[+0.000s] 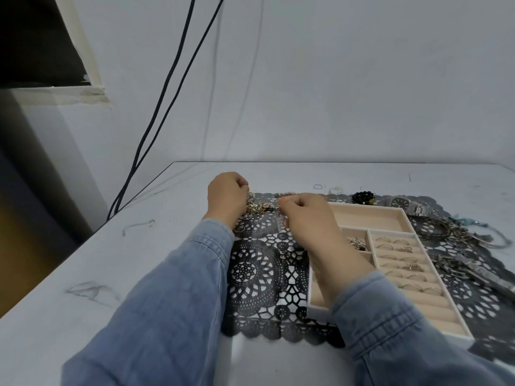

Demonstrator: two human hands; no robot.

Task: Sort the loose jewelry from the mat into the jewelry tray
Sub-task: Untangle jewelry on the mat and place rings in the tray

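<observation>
A black lace mat [259, 277] lies on the white table. On its far left corner sits a tangled pile of chains and rings [257, 207]. My left hand [227, 195] has curled fingers in that pile. My right hand [305, 215] pinches a thin chain [279, 221] that hangs down from its fingertips. The beige jewelry tray [401, 218] stands to the right, with several rings [401, 256] in its slotted rows and a few pieces [356, 243] in a small compartment.
A black bead bracelet [362, 196], a metal watch [404, 204] and a heap of bangles [457, 232] lie on the mat beyond and right of the tray. Loose rings [317, 186] sit on the bare table behind. Two black cables [167, 107] hang at the left.
</observation>
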